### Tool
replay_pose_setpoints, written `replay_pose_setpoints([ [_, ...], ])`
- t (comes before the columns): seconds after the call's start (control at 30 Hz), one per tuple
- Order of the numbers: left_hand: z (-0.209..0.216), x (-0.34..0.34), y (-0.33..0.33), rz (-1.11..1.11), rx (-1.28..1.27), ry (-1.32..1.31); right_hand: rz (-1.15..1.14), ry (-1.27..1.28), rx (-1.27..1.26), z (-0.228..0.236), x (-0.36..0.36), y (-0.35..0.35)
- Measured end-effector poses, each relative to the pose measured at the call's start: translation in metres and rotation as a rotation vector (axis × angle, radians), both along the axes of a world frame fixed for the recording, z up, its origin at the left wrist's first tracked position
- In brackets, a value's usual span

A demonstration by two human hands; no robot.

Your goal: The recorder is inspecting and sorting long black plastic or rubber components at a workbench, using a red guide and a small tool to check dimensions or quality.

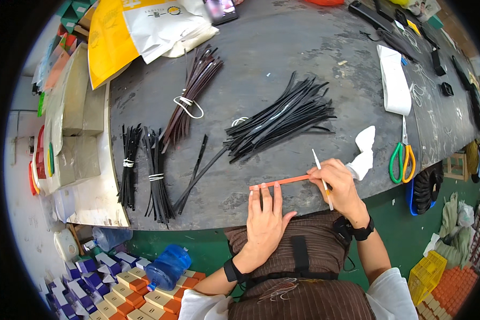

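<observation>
A narrow orange strip [292,180] lies on the grey worktable near its front edge. My left hand [265,226] rests flat with its fingertips along the left part of the strip. At the strip's right end, my right hand [340,188] is closed around a slim white pen-like stick [316,160], and its fingers touch the strip. A crumpled white cloth [364,152] sits just beyond the right hand. Ahead of the strip is a large tied bundle of black strips [280,120]. Two loose black strips [200,173] lie left of the left hand.
Scissors [404,160] with green and orange handles lie at the right, below a white paper roll [393,80]. Smaller black bundles [156,178] and a dark brown bundle [194,96] are at left. A yellow-white bag [133,37] and a phone [220,10] occupy the far side.
</observation>
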State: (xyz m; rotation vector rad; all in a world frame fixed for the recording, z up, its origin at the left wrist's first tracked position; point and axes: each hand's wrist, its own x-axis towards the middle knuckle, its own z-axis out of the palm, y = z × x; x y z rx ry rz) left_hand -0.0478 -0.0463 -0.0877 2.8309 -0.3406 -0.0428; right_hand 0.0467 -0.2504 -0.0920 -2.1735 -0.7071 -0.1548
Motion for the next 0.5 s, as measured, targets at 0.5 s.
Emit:
replay_pose_setpoints([
  [0.5, 0.007, 0.008, -0.008, -0.057, 0.126, 0.011, -0.272, 0.019, 0.019, -0.005, -0.005, -0.062],
])
